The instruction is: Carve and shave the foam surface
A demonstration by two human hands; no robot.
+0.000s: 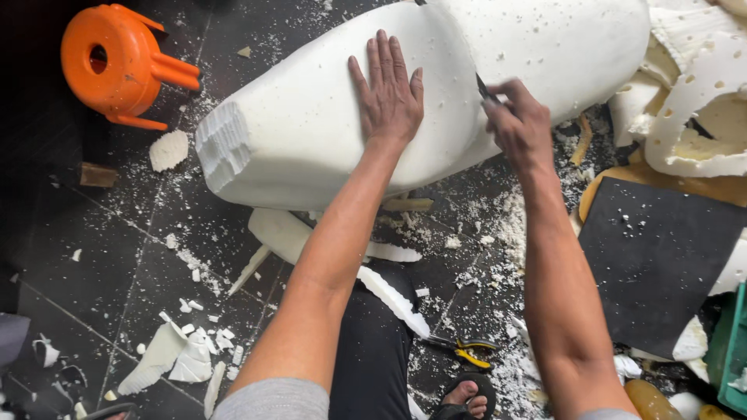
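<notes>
A big block of white foam (pixel 311 132) lies across the dark tiled floor, its left end cut rough. My left hand (pixel 389 93) rests flat on top of it, fingers spread. My right hand (pixel 517 124) is closed round the handle of a thin dark blade (pixel 484 87) that enters the foam just right of my left hand; most of the blade is hidden inside the foam.
An orange plastic stool (pixel 117 66) lies tipped at upper left. White foam scraps (pixel 179 354) litter the floor. Yellow-handled pliers (pixel 467 350) lie by my sandalled foot (pixel 467 397). A black foam sheet (pixel 661 257) and perforated white foam pieces (pixel 700 101) sit at right.
</notes>
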